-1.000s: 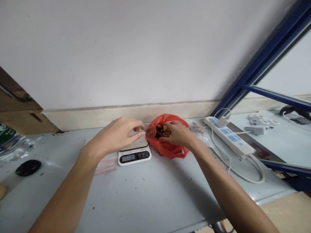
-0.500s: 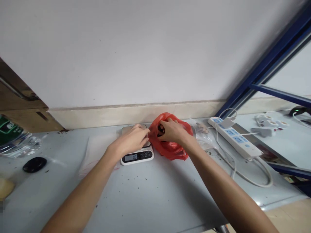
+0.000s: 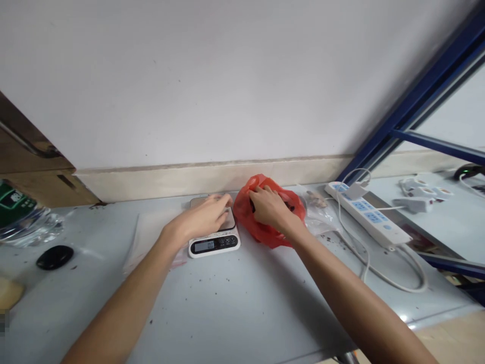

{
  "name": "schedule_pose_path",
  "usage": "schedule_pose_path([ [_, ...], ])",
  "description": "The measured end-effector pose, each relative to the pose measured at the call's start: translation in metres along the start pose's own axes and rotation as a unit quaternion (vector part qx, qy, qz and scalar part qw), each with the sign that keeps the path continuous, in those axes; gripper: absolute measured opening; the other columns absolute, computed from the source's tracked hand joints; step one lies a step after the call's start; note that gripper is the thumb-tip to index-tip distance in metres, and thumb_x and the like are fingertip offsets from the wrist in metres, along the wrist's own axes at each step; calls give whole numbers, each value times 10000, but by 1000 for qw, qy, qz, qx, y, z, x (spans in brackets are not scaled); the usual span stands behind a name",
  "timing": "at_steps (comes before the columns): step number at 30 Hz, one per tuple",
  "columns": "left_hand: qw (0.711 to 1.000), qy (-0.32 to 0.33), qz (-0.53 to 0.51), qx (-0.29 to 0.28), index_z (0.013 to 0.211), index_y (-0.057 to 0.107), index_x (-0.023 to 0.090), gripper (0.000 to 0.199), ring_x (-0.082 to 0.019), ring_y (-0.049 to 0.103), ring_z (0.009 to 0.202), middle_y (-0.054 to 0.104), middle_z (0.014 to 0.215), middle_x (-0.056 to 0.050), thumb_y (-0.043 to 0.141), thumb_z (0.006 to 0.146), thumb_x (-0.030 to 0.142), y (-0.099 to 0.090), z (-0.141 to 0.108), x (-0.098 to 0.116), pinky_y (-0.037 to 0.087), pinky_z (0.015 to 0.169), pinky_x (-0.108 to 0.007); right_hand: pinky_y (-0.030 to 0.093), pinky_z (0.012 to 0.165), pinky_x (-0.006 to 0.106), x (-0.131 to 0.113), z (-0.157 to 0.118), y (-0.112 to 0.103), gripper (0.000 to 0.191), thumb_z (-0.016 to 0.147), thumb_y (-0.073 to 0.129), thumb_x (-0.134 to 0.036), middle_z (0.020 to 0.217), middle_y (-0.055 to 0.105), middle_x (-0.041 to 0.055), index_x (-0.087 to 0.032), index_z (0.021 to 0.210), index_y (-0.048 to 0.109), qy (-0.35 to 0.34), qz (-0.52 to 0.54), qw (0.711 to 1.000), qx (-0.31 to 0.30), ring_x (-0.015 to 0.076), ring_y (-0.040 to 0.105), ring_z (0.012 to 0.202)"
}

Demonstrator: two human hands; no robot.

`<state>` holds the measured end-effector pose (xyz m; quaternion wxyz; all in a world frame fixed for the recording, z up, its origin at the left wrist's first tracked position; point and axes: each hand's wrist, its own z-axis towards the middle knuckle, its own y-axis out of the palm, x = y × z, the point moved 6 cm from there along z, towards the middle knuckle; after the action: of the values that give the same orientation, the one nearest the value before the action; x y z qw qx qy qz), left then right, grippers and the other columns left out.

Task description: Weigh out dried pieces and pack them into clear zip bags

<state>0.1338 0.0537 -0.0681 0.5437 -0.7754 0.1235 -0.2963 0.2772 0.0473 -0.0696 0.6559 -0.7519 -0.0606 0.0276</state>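
Note:
A red plastic bag (image 3: 250, 222) stands with its mouth open and dark bits inside. My right hand (image 3: 271, 207) reaches into that mouth with bent fingers; their tips and whatever they hold are hidden. To the left, a white kitchen scale (image 3: 235, 240) lies on the grey table, its display reading 0.0. Above its metal plate hovers my left hand (image 3: 204, 215), fingers loosely apart and just short of the bag, with nothing visible in them. Flat clear plastic bags (image 3: 146, 232) lie beside the scale, partly under my left forearm.
Right of the red bag are a clear bag with brownish pieces (image 3: 318, 207) and a white power strip (image 3: 367, 212) with looping cables. At left are a large plastic bottle (image 3: 22, 212) and a black oval object (image 3: 55, 257). A blue metal frame (image 3: 401, 106) rises at right.
My left hand has let go of the red bag's rim and drawn slightly left over the scale. My right hand has turned, fingers now lower in the bag. The bag's near side has shifted.

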Motion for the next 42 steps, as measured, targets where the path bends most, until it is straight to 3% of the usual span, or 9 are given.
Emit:
schedule_pose_path([
  [5, 1000, -10, -23, 0, 1173, 500, 270, 273, -277, 625, 1140, 572, 1368, -88, 325, 973, 333, -6, -3, -10, 513, 926, -412, 448, 855, 366, -11, 2, 2, 468, 833, 458, -12, 1229, 667, 160, -155, 1243, 634, -73, 24, 997, -4, 325, 584, 1160],
  [9, 1000, -7, -25, 6, 1214, 506, 257, 327, -291, 596, 1209, 557, 1410, -93, 352, 937, 341, -10, -5, -14, 502, 968, -427, 445, 793, 352, -16, 5, 3, 513, 893, 380, -19, 1192, 702, 112, -222, 1303, 611, -102, 43, 994, -15, 293, 633, 1089],
  [15, 1000, -8, -16, 23, 1270, 505, 245, 376, -281, 586, 1215, 581, 1392, -97, 365, 930, 323, -21, -11, -15, 496, 968, -399, 402, 631, 312, -15, 6, 0, 469, 883, 406, -30, 1107, 724, 112, -229, 1225, 658, -83, 34, 995, -48, 284, 693, 956],
  [21, 999, -12, -14, 38, 1265, 513, 240, 367, -279, 585, 1214, 603, 1375, -90, 372, 945, 352, -28, -17, -19, 499, 954, -380, 401, 603, 326, -14, 4, 1, 410, 846, 412, 12, 1008, 726, 176, -143, 1083, 709, -33, 2, 997, -73, 316, 714, 886],
  [28, 999, -3, -17, 44, 1266, 544, 244, 386, -281, 604, 1198, 627, 1358, -79, 392, 928, 350, -31, -20, -19, 499, 946, -368, 364, 504, 277, 0, 10, 1, 287, 758, 521, -17, 767, 703, 77, -173, 899, 717, -13, 40, 997, -65, 215, 657, 671],
  [34, 998, -26, -25, 48, 1244, 561, 258, 383, -291, 651, 1099, 655, 1296, -93, 381, 944, 416, -38, -23, -34, 520, 870, -390, 449, 556, 227, 26, 4, -20, 172, 713, 623, -143, 743, 700, -18, -226, 816, 732, -4, 254, 967, -17, 152, 628, 665],
  [38, 999, -22, -26, 42, 1244, 568, 260, 380, -270, 635, 1148, 648, 1329, -80, 402, 938, 415, -42, -26, -45, 504, 904, -366, 504, 634, 242, 42, -5, -41, 117, 699, 670, -217, 792, 734, -6, -221, 771, 762, 23, 305, 952, 20, 171, 660, 732],
  [42, 998, -37, -18, 45, 1233, 587, 258, 384, -251, 640, 1134, 662, 1318, -74, 412, 937, 429, -49, -33, -55, 498, 899, -341, 518, 641, 266, 41, -14, -59, 156, 697, 744, -343, 783, 738, 18, -219, 788, 772, 26, 328, 944, 34, 188, 669, 746],
])
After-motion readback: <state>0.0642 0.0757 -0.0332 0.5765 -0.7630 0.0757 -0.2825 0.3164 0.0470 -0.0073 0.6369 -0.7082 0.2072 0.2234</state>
